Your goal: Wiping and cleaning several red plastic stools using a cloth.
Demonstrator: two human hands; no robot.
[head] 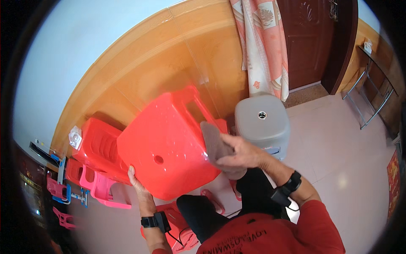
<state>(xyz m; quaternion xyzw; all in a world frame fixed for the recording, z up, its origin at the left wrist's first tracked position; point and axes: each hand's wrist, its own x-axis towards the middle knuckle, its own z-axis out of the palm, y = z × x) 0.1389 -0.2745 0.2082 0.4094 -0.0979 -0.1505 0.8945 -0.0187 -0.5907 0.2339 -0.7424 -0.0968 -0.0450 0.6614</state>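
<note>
A red plastic stool [177, 143] is held up in front of me, tilted, its seat with a round hole facing me. My left hand [138, 184] grips its lower left edge, with the thumb showing and the other fingers hidden behind. In my right hand [242, 152] is a brown cloth [217, 143], pressed against the stool's right edge by one of its legs. Water drops or bright glints dot the seat's surface.
Red stools [98, 143] stand against the tiled wall [142, 76] on the left, beside a pink plastic chair [103, 190]. A grey stool [263, 120] is to the right, below a curtain [263, 47]. Farther right, a folding table [377, 70] leans near a door [311, 44].
</note>
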